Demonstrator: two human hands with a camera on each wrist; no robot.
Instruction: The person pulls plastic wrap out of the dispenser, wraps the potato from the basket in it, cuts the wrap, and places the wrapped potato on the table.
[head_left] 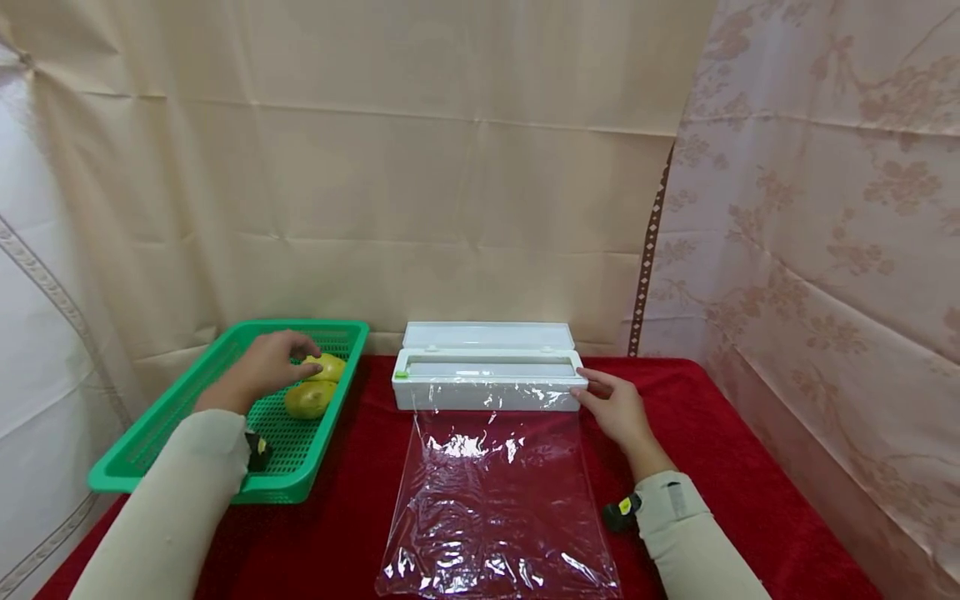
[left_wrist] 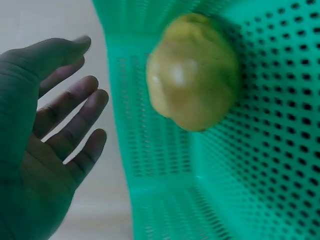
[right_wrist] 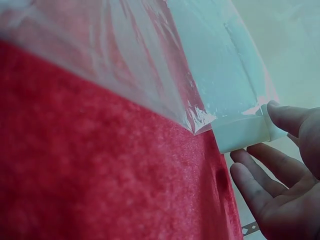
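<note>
My left hand (head_left: 276, 363) hovers over the green basket (head_left: 303, 487), its fingers loosely bent and holding nothing. Close to its fingertips lie yellow-green fruits (head_left: 310, 401); one fruit (left_wrist: 195, 75) fills much of the basket corner in the left wrist view, apart from the hand. At the right end of a white cling film dispenser (head_left: 487, 395), my right hand (head_left: 618, 410) holds the box's edge between thumb and fingers. The dispenser's lid (head_left: 487, 336) stands raised at the back. Clear cling film (head_left: 498, 500) stretches from the dispenser toward me, flat over the red cloth.
A red cloth (head_left: 697, 442) covers the table. Beige curtain (head_left: 450, 183) hangs right behind the dispenser, and a floral curtain (head_left: 847, 250) closes off the right side. The basket takes up the table's left part.
</note>
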